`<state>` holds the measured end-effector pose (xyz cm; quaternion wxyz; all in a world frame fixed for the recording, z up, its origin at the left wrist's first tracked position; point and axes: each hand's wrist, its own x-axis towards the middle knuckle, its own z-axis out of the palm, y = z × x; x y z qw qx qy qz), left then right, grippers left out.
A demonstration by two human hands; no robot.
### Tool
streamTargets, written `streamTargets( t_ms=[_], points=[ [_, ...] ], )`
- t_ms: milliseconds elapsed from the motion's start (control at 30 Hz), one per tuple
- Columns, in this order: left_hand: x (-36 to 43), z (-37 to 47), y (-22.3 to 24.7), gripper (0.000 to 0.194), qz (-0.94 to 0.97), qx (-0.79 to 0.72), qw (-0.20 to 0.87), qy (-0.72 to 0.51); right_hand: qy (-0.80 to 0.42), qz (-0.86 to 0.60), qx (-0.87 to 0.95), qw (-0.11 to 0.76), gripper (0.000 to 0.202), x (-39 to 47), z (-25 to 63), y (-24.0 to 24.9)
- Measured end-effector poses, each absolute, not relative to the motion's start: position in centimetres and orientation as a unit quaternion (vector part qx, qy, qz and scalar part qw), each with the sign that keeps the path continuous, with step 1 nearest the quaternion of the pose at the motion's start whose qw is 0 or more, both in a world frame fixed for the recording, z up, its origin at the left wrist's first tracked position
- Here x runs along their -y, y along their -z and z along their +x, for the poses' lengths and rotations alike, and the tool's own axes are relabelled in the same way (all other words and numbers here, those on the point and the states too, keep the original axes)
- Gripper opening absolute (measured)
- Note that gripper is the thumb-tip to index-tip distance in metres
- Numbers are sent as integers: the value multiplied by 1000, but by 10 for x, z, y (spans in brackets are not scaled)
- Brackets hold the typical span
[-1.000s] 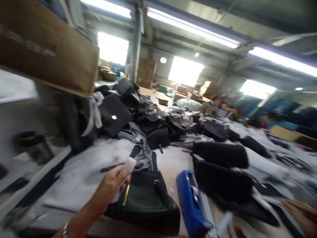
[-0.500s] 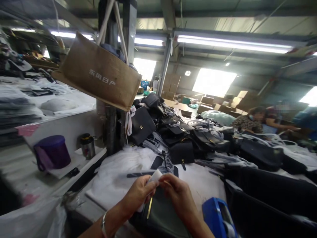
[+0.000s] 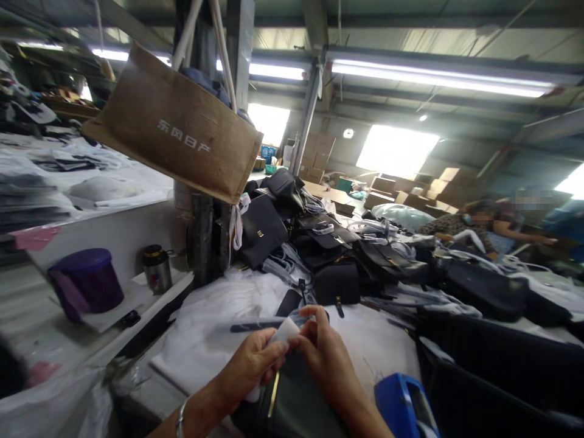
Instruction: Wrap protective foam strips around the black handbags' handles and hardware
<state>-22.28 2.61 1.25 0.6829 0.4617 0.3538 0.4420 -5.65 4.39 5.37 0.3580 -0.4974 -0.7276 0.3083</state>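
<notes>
A small piece of thin white foam-like wrapping (image 3: pixel 286 331) is pinched between the thumb and fingers of my left hand (image 3: pixel 253 362). At its right edge, the thumb and fingertips of my right hand (image 3: pixel 326 359) close on it, with the index finger bent upward. Both hands are over a black bag (image 3: pixel 303 401), which has a gold-coloured zip or trim strip (image 3: pixel 274 394) along its left part. More white wrapping shows beneath my left hand. To the right of my right wrist stands a blue tape dispenser (image 3: pixel 404 404).
Behind my hands rises a heap of black bags (image 3: pixel 337 283) with wrapped straps. A brown carrier bag (image 3: pixel 177 131) hangs from a post at upper left. On a left-hand shelf stand a purple tub (image 3: pixel 93 280) and a flask (image 3: pixel 157 271). People (image 3: pixel 499 222) are at far right.
My view has shifted slightly. The right index finger has risen from the wrapping, and more of the white piece shows between my hands.
</notes>
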Motion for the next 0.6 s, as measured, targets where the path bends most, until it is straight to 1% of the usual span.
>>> streamTargets(
  t_ms=[33, 100, 200, 267, 367, 433, 533, 600],
  points=[
    [-27, -224, -13, 27, 457, -348, 690, -441, -329, -492, 722, 359, 33, -47, -55, -54],
    [-28, -228, -14, 27, 438, -328, 711, -441, -357, -474, 719, 361, 30, -52, -53, -52],
    [-26, -231, -19, 26, 393, -287, 756, -437, -347, -471, 719, 375, 24, -56, -54, -41],
    [-23, -230, -23, 26, 397, -261, 785, -397, -331, -482, 714, 385, 21, -56, -59, -30],
    [-20, -223, -30, 29, 412, -237, 810, -342, -345, -483, 701, 395, 20, -58, -65, -17],
    [-21, -220, -32, 29, 383, -235, 819, -357, -348, -483, 704, 386, 20, -61, -61, -16],
    [-24, -223, -31, 27, 356, -245, 815, -385, -332, -527, 695, 360, 14, -63, -42, -25],
    [-24, -226, -29, 27, 352, -258, 807, -397, -317, -564, 671, 362, 17, -57, -28, -34]
  ],
)
